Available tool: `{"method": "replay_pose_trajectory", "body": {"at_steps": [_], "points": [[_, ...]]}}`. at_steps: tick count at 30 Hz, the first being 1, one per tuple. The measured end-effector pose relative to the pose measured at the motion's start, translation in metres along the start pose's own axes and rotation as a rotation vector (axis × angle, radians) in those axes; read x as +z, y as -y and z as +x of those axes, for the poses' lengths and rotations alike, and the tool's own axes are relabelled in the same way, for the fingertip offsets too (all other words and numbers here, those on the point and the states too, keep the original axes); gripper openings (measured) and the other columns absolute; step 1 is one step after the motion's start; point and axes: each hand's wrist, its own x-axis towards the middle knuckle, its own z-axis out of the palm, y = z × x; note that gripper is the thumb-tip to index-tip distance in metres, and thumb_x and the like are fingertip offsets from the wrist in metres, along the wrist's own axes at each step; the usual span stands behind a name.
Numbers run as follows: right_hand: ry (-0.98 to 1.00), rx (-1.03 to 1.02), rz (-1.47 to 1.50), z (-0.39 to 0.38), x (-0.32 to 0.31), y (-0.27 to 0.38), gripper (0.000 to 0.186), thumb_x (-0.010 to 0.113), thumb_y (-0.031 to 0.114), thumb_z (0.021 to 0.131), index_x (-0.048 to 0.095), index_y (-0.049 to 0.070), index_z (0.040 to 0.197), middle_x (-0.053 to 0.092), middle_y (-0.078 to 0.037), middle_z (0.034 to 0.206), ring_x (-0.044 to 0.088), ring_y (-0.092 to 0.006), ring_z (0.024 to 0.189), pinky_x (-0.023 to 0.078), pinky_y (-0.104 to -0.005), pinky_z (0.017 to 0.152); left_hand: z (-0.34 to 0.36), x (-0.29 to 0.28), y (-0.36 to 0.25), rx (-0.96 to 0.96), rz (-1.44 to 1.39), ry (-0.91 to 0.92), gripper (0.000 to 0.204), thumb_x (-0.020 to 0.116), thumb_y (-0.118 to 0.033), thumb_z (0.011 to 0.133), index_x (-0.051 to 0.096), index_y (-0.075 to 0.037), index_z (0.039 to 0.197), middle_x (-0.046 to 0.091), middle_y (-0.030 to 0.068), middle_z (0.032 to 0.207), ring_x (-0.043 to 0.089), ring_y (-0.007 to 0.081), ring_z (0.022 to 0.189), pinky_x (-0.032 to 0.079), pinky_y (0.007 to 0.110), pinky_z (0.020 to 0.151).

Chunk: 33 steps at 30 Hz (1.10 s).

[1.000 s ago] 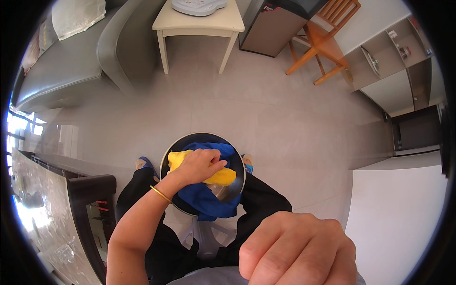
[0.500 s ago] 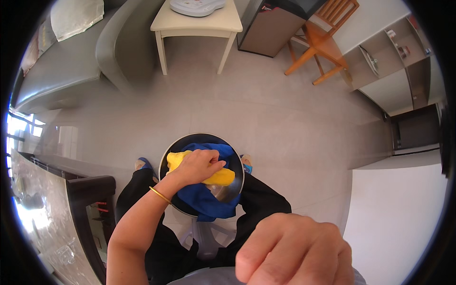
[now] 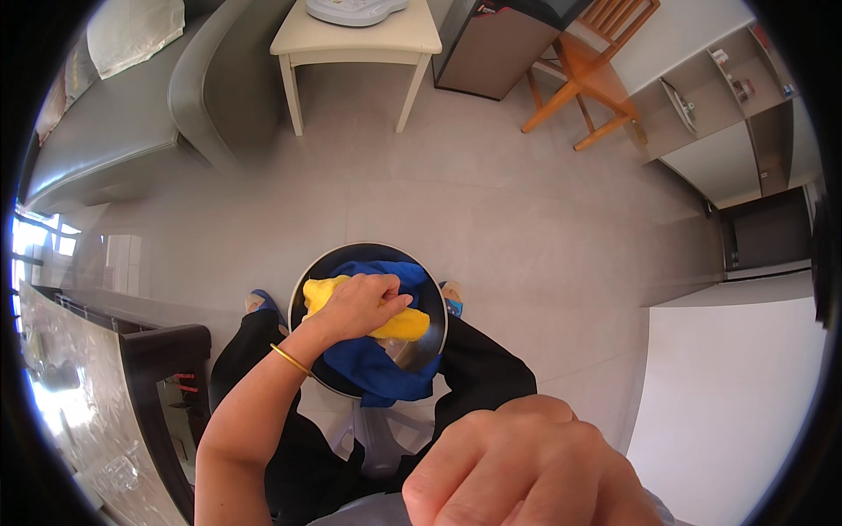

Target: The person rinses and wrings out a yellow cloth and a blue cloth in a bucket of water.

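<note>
Between my knees rests a round dark pan (image 3: pixel 303 368) with a pale rim. Blue cloth (image 3: pixel 364 364) lies in it, draping over the near edge, and a shiny metal surface (image 3: pixel 408 351) shows beside the cloth. My left hand (image 3: pixel 361 305), with a gold bangle at the wrist, is closed on a bunched yellow cloth (image 3: pixel 405 327) inside the pan. Large and close at the bottom of the view is my right hand (image 3: pixel 517 465), its fingers curled into a fist. Whatever it may hold is hidden by the knuckles.
A grey plastic stool (image 3: pixel 377 447) stands beneath the pan. Left are a glass-topped table (image 3: pixel 96 412) and a grey sofa (image 3: pixel 114 123). A cream table (image 3: pixel 355 44), a wooden chair (image 3: pixel 588 70) and shelving (image 3: pixel 702 114) stand farther off; a white surface (image 3: pixel 728 386) is right.
My right hand has shifted slightly left and lower in view. The whole scene has moved a little up and left. My left hand stays on the yellow cloth.
</note>
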Motion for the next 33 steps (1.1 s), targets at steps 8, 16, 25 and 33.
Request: {"method": "replay_pose_trajectory", "body": {"at_steps": [8, 16, 25, 33], "points": [[-0.009, 0.084, 0.039, -0.001, -0.001, 0.005, 0.004, 0.072, 0.004, 0.088, 0.069, 0.001, 0.090, 0.064, -0.010, 0.064, 0.049, -0.0117, 0.039, 0.033, -0.0229, 0.036, 0.000, 0.000, 0.001, 0.018, -0.003, -0.005, 0.037, 0.067, -0.030, 0.093, 0.053, 0.000, 0.074, 0.057, 0.0172, 0.066, 0.058, 0.0356, 0.063, 0.042, 0.043, 0.058], [0.117, 0.089, 0.025, -0.006, -0.015, 0.007, 0.008, 0.075, 0.005, 0.087, 0.071, -0.002, 0.090, 0.066, -0.011, 0.066, 0.052, -0.0137, 0.041, 0.035, -0.0237, 0.037, 0.001, 0.001, -0.001, 0.018, -0.011, -0.002, 0.037, 0.066, -0.030, 0.093, 0.053, 0.000, 0.074, 0.057, 0.0176, 0.067, 0.058, 0.0359, 0.064, 0.042, 0.043, 0.058], [0.325, -0.104, -0.314, 0.018, -0.039, 0.027, 0.009, 0.063, 0.002, 0.088, 0.059, 0.005, 0.080, 0.057, -0.008, 0.065, 0.052, -0.0206, 0.045, 0.037, -0.0289, 0.043, 0.001, -0.003, -0.008, -0.032, 0.006, 0.017, 0.036, 0.066, -0.034, 0.092, 0.056, -0.003, 0.076, 0.062, 0.0164, 0.070, 0.062, 0.0366, 0.070, 0.047, 0.045, 0.062], [0.467, -0.408, -0.710, 0.001, -0.049, 0.032, 0.022, 0.071, 0.022, 0.093, 0.066, 0.019, 0.113, 0.061, 0.003, 0.095, 0.052, -0.0128, 0.066, 0.039, -0.0256, 0.053, -0.004, -0.005, -0.002, -0.079, 0.039, 0.031, 0.036, 0.066, -0.035, 0.091, 0.058, -0.003, 0.076, 0.064, 0.0160, 0.072, 0.064, 0.0377, 0.075, 0.048, 0.047, 0.065]]}}
